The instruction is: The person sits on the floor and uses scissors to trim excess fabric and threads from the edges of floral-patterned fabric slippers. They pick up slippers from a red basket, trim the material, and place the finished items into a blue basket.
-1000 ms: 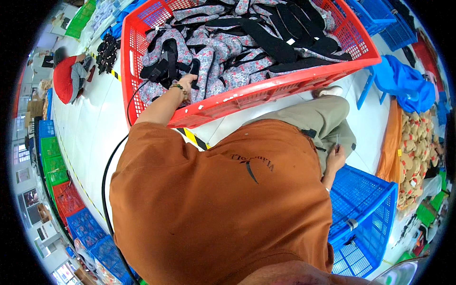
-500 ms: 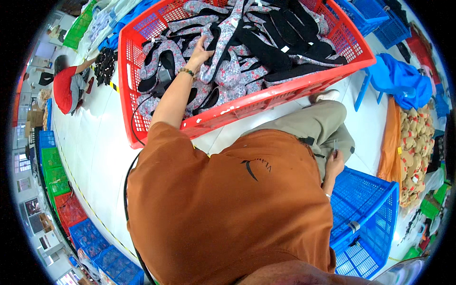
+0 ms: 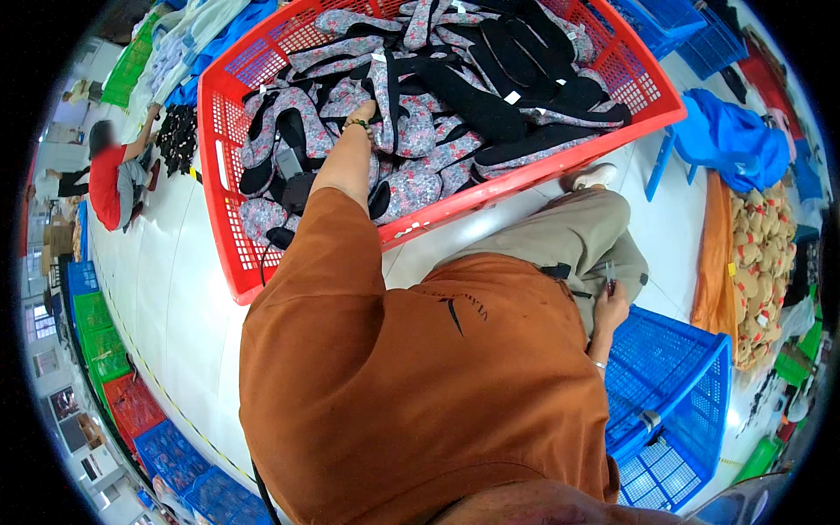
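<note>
Inside a large red plastic basket (image 3: 437, 213) lies a heap of grey, pink-flowered slippers (image 3: 302, 118) with black parts. My left hand (image 3: 361, 121) reaches into the heap, closed at the side of one slipper (image 3: 382, 96) that is tilted up and has a white tag at its top. That slipper hides part of the fingers. Low at the right, beside my bent knee, my right hand (image 3: 612, 308) is closed around a small, thin tool (image 3: 611, 278) pointing upward. The tool looks like thread snips, but is too small to be sure.
Beside my right hip stands a blue crate (image 3: 674, 367). A blue cloth (image 3: 735, 140) drapes over a stool farther right, near a pile of tan items (image 3: 757, 271). At left, a person in red (image 3: 109, 184) crouches by a dark heap (image 3: 178, 140). Stacked crates (image 3: 131, 407) line the left side.
The slipper that stood raised in my left hand is now lower, amid the heap. My left arm has reached farther in, and the view has shifted slightly. My right hand keeps its place.
</note>
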Available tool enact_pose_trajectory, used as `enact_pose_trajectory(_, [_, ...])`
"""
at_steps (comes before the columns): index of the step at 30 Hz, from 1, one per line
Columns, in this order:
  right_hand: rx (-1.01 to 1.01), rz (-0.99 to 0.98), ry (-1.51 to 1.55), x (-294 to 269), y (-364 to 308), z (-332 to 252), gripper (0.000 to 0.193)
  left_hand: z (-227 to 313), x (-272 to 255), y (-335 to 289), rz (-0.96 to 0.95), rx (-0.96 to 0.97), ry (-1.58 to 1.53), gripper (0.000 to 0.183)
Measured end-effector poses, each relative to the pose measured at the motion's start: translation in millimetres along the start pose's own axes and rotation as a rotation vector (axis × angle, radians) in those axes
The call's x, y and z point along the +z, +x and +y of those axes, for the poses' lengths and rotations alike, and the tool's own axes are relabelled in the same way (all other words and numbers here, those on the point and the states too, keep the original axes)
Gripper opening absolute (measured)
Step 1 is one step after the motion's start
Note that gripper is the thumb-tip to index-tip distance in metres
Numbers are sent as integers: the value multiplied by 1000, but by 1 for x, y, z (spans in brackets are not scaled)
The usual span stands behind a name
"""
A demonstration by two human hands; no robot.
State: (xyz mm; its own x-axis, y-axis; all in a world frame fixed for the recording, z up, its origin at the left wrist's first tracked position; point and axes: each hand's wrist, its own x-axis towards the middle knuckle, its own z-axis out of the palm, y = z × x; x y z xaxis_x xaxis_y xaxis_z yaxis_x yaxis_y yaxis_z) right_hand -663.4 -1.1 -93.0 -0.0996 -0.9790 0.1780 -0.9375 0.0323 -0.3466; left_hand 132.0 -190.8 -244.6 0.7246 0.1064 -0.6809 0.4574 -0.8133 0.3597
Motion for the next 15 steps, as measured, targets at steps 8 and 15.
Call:
enact_pose_trajectory(8, [121,13,-125,-20,-26,0,15,-49,3,-226,-299,453,270,50])
enact_pose_trajectory(15, [95,58,-86,-18,-29,1,13,-61,18,-198,-941,195,-711,37])
